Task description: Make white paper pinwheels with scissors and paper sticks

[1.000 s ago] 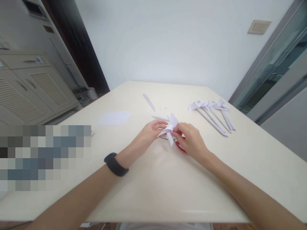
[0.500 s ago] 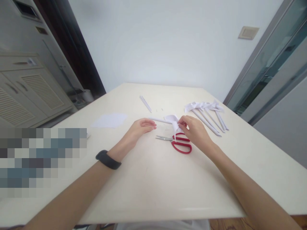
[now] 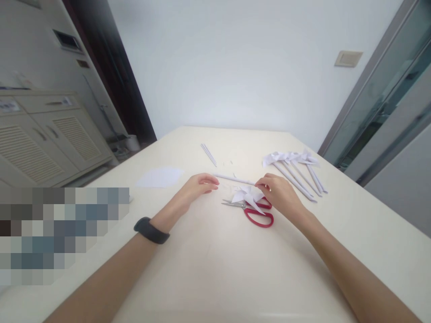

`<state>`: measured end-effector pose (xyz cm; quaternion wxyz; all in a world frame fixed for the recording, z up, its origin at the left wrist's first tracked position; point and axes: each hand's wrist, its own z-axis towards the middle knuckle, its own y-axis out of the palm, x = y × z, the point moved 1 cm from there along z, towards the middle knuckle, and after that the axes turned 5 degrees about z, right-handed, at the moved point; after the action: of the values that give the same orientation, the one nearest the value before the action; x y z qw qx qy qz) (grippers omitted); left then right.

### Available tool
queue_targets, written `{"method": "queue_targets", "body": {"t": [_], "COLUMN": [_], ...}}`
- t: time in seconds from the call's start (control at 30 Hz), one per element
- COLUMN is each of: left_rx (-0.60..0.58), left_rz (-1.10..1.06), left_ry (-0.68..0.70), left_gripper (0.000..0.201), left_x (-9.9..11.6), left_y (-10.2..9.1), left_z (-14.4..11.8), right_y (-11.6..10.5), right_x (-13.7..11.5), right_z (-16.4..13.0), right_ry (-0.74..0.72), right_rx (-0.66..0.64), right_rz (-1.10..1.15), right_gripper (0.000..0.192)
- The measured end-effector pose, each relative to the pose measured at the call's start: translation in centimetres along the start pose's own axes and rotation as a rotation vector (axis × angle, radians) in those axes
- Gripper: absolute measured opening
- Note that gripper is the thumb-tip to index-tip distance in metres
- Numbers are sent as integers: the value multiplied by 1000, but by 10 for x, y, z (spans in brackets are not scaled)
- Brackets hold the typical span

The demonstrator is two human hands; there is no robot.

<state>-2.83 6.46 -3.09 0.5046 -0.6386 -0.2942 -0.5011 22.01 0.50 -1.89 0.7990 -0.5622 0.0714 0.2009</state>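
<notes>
My right hand (image 3: 273, 187) pinches the right end of a white rolled-paper stick (image 3: 234, 179). My left hand (image 3: 198, 188) is close to the stick's other end, fingers stretched and slightly parted, with nothing in it. Just below the stick, a white paper pinwheel (image 3: 247, 196) lies partly over a pair of red-handled scissors (image 3: 259, 218). The blades of the scissors point left, toward my left hand. A black band (image 3: 151, 229) is round my left wrist.
Several paper pinwheels on sticks (image 3: 296, 175) lie at the right of the table. Thin white sticks (image 3: 208, 154) and small scraps lie farther back. White paper sheets (image 3: 160, 176) lie at the left, beyond a blurred-out patch. A wall stands behind the table.
My right hand has let go of the pinwheel, which now rests over the scissors, and has taken the paper stick's right end. The view has tilted up slightly.
</notes>
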Motion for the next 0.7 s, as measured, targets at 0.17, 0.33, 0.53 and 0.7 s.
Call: {"method": "queue_targets", "body": {"t": [0.17, 0.33, 0.53, 0.7], "left_rx": [15, 114, 70, 70], "left_rz": [69, 134, -100, -7], "left_ry": [19, -42, -61, -19], "left_gripper": [26, 26, 25, 21], "left_x": [25, 25, 14, 22], "left_y": [-15, -21, -27, -17], "left_z": [-7, -4, -2, -6], "right_y": [-5, -6, -5, 6], "right_x": [-2, -4, -6, -7], "right_z": [1, -1, 4, 27], "right_ry": [23, 15, 16, 22], "right_rx": [47, 40, 9, -58], "right_rz": [9, 12, 106, 117], "right_gripper": [25, 27, 26, 25]}}
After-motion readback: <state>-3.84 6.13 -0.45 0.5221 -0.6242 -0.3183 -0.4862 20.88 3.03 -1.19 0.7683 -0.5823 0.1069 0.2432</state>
